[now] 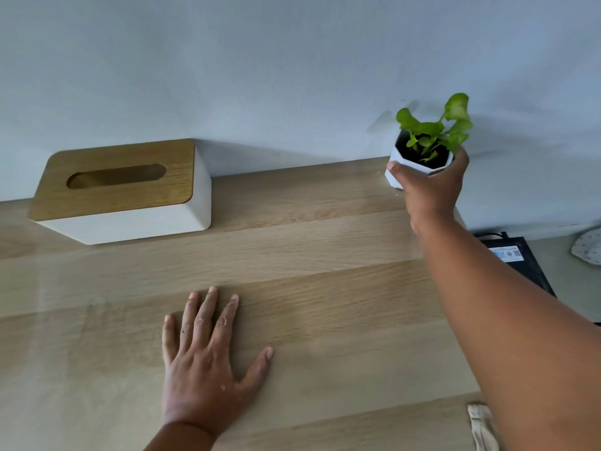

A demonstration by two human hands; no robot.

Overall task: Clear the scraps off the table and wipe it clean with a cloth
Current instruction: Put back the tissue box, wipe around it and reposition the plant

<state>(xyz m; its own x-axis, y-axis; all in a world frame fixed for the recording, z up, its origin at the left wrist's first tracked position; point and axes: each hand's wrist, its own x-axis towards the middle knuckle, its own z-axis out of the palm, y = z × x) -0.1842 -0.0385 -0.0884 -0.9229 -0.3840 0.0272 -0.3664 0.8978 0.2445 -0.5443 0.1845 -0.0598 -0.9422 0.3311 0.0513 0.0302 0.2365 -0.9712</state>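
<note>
At the far right corner of the wooden surface (292, 255), against the pale wall, the right hand (429, 187) has its fingers (395, 166) curled round a small white faceted pot (395, 177) holding a green plant (435, 125); whether the pot's base touches the wood or hangs just above it I cannot tell. A few pale specks (379, 172), probably leftover scraps, lie beside the pot near the wall. The left hand (208, 359) lies flat on the wood nearer the camera, fingers straight and spread, holding nothing. A white tissue box with a wooden lid (120, 190) stands at the far left by the wall. A crumpled pale cloth (481, 424) rests at the near right edge, untouched by either hand. The broad middle looks free of scraps, so the clearing seems mostly done; the corner crumbs remain, and the wiping appears largely left or unfinished.
</note>
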